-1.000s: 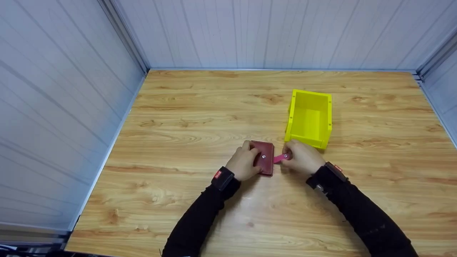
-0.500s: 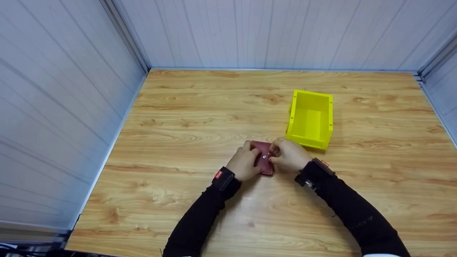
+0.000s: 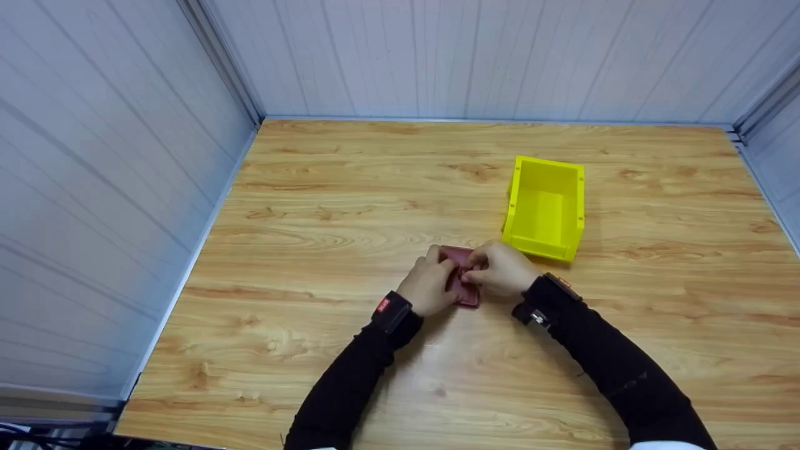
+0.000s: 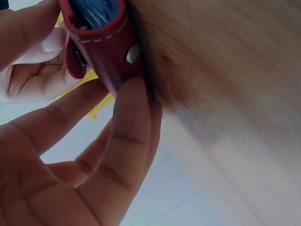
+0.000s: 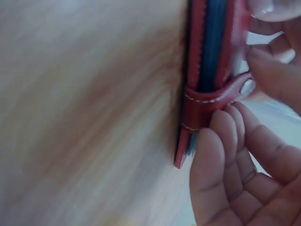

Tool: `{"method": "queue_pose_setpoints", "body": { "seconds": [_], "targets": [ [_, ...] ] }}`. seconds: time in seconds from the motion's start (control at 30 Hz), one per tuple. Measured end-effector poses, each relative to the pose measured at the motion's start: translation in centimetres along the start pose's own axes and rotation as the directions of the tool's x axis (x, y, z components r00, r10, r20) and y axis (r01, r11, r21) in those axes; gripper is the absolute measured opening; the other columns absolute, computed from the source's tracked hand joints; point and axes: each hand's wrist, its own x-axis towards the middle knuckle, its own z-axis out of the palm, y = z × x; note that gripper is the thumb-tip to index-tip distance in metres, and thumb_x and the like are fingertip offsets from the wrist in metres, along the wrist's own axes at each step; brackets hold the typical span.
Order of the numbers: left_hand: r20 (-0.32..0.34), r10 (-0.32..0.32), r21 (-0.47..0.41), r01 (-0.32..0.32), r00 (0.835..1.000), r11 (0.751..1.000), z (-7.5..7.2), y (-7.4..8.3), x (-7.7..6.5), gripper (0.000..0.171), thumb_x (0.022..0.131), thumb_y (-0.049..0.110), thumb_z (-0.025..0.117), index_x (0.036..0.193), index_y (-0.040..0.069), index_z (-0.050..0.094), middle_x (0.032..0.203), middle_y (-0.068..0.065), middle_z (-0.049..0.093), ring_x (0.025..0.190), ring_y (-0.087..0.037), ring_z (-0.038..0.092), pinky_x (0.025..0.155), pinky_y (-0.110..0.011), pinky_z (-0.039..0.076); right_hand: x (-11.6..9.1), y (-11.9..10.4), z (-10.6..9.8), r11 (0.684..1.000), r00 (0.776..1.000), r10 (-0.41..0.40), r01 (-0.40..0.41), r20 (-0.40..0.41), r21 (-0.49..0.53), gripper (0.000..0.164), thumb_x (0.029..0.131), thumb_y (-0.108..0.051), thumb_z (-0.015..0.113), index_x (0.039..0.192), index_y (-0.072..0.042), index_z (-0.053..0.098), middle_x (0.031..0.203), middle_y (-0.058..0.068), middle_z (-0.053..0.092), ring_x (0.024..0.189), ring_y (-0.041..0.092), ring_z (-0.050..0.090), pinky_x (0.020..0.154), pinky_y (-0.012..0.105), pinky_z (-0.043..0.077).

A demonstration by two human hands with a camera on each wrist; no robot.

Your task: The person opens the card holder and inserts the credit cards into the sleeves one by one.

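A dark red leather card wallet [image 3: 467, 296] lies on the wooden table, its white stitching and bluish inner sleeves visible in both wrist views. My left hand [image 3: 427, 287] grips its left side, thumb near the front edge and fingers at the far one. Across the wallet's open side runs a short red strap [image 5: 202, 106] with a metal snap [image 5: 246, 86]. My right hand [image 3: 505, 270] pinches the strap's end over the middle of the cover, where the fingers hide the cover's stud in the head view. In the left wrist view, a metal stud [image 4: 133, 53] shows by the spine.
A yellow plastic bin [image 3: 545, 209], open at the top, stands just beyond my right hand. Pale panel walls [image 3: 400, 59] border the wooden table [image 3: 325, 187] at the back and sides. Cables [image 3: 37, 437] lie at the lower left corner.
My right hand has moved left, folding the strap from beside the wallet over onto its cover. The left hand has kept its grip in the same place.
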Motion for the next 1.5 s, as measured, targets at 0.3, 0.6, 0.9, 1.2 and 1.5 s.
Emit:
{"method": "queue_pose_setpoints", "body": {
  "seconds": [0.3, 0.6, 0.9, 1.2, 1.5],
  "targets": [
    [0.007, -0.022, -0.012, 0.022, 1.0, 1.0, 0.0, 0.1, 0.1, 0.041, 0.081, 0.021, 0.074, 0.119, 0.008, 0.064, 0.125, -0.012, 0.046, 0.104, -0.034, 0.057, 0.085, -0.042, 0.053, 0.5, 0.3, 0.0, 0.997, 0.999, 0.047, -0.045, -0.025, 0.068, 0.012, 0.088, -0.014, 0.07, 0.088, -0.002, 0.072, 0.088, 0.012, 0.073, 0.077, 0.014, 0.059, 0.07, 0.027, 0.046],
    [0.009, -0.031, -0.018, 0.031, 0.999, 0.999, 0.1, 0.2, 0.1, 0.044, 0.081, 0.021, 0.075, 0.122, 0.008, 0.064, 0.124, -0.012, 0.046, 0.105, -0.034, 0.056, 0.086, -0.042, 0.053, 0.8, 0.5, 0.1, 0.992, 0.997, 0.073, -0.07, -0.02, 0.108, 0.01, 0.086, -0.011, 0.072, 0.086, -0.002, 0.071, 0.084, 0.011, 0.072, 0.069, 0.008, 0.053, 0.064, 0.022, 0.042],
    [0.005, -0.023, -0.012, 0.023, 1.0, 1.0, 0.3, 0.1, 0.1, 0.041, 0.081, 0.021, 0.075, 0.119, 0.007, 0.064, 0.125, -0.012, 0.046, 0.104, -0.034, 0.056, 0.085, -0.042, 0.053, 1.1, 0.5, 0.2, 0.991, 0.998, 0.069, -0.067, -0.013, 0.118, 0.011, 0.086, -0.01, 0.072, 0.082, 0.0, 0.07, 0.078, 0.008, 0.07, 0.064, 0.007, 0.05, 0.058, 0.02, 0.039],
    [-0.005, -0.015, -0.004, 0.015, 1.0, 1.0, 0.2, 0.0, 0.0, 0.04, 0.08, 0.021, 0.074, 0.117, 0.007, 0.065, 0.126, -0.012, 0.046, 0.103, -0.034, 0.056, 0.086, -0.041, 0.052, 1.7, 0.7, -0.2, 0.988, 0.995, 0.093, -0.097, 0.039, 0.118, 0.015, 0.085, -0.011, 0.073, 0.078, 0.0, 0.066, 0.072, 0.0, 0.063, 0.064, 0.008, 0.047, 0.059, 0.021, 0.038],
    [-0.004, -0.022, -0.008, 0.022, 1.0, 1.0, 0.2, 0.2, 0.1, 0.045, 0.08, 0.021, 0.075, 0.121, 0.006, 0.064, 0.125, -0.013, 0.047, 0.102, -0.034, 0.057, 0.086, -0.042, 0.052, 1.4, 1.0, 0.0, 0.979, 0.996, 0.089, -0.093, 0.029, 0.182, 0.011, 0.087, -0.01, 0.071, 0.083, 0.0, 0.068, 0.077, 0.001, 0.065, 0.065, 0.008, 0.049, 0.058, 0.018, 0.039]
  ]
}}
